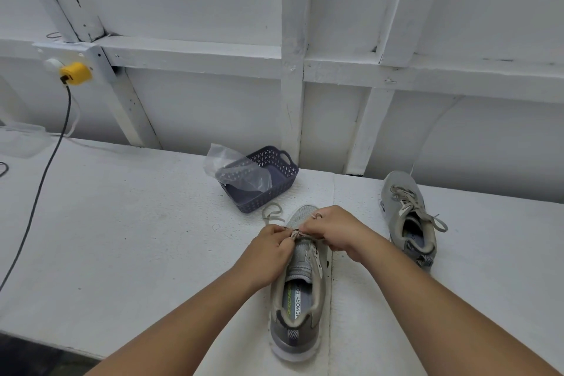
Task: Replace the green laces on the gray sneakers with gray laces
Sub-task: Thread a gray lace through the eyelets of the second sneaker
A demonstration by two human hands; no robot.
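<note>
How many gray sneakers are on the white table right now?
2. One gray mesh sneaker lies at the table's near edge, both hands working its gray lace. The other gray sneaker lies apart to the right, already laced. None looks hidden.

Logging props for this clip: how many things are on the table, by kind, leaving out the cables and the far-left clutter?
Gray sneakers: 2, near sneaker under both hands, far sneaker to the right
Baskets: 1, basket
Clear plastic bags: 1, plastic bag in the basket
Total: 4
</note>
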